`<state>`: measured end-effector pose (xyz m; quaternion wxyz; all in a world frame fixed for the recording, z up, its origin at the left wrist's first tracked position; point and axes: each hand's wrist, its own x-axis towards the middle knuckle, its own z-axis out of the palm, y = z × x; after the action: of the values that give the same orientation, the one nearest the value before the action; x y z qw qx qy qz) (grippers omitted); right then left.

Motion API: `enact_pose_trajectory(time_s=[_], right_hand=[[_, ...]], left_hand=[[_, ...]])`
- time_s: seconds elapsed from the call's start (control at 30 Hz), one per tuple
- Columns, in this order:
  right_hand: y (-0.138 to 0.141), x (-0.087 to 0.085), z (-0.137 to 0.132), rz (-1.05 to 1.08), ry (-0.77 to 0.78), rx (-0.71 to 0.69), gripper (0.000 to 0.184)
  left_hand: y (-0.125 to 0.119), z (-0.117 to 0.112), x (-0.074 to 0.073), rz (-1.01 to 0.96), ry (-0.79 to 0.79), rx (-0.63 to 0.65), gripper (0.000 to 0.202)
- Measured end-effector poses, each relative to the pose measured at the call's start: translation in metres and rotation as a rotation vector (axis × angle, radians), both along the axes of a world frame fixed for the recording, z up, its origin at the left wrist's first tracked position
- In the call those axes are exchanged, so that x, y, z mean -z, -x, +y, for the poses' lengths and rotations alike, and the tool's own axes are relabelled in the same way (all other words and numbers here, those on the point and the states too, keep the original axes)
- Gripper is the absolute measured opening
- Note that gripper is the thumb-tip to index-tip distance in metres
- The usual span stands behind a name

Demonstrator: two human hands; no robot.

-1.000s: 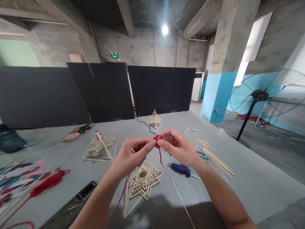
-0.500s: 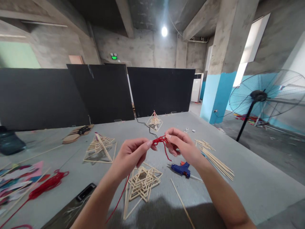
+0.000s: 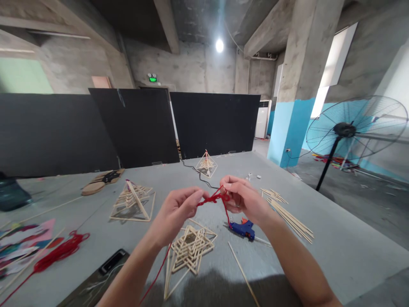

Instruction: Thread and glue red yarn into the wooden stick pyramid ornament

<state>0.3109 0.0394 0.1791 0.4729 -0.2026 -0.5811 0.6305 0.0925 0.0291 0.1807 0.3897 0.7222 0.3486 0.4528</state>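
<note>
Red yarn point(image 3: 212, 199), looped and knotted, stretches between my two hands above the grey table. My left hand point(image 3: 182, 209) pinches its left end between thumb and fingers. A strand of the same colour runs down from under that hand toward the bottom edge. On the other side my right hand point(image 3: 244, 198) is closed on a loop of the yarn, and a loose tail hangs below it. Beneath the hands lies a star-shaped stick frame point(image 3: 193, 247). A blue glue gun point(image 3: 243, 229) rests under my right hand.
Stick pyramids stand at left point(image 3: 134, 200) and at the back point(image 3: 206, 164). Bamboo sticks point(image 3: 292, 219) lie at right, one stick point(image 3: 243, 273) in front. At left are a red yarn bundle point(image 3: 60, 251), coloured scraps point(image 3: 25, 238) and a phone point(image 3: 113, 261). A fan point(image 3: 345, 130) stands beyond.
My left hand has slid slightly left along the yarn, and the knotted part sits a little lower. A loop now rises at my right fingers.
</note>
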Motion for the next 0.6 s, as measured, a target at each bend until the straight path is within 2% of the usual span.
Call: enact_pose_trajectory(time_s=[0.2,0.47,0.6], right_hand=[[0.0,-0.0003,-0.0016,-0.029,0.003,0.004,0.021],[0.0016,-0.0087,0.0001,0.028,0.061,0.06,0.038],[0.0005,-0.0066,-0.0001,-0.012,0.038,0.095,0.027]], left_hand=[[-0.0042,0.0023,0.0033,0.14,0.055,-0.014,0.043],[0.0009,0.0017,0.0036,0.077,0.123,0.036,0.041],[0.0015,0.0009,0.0021,0.07,0.107,0.042,0.041]])
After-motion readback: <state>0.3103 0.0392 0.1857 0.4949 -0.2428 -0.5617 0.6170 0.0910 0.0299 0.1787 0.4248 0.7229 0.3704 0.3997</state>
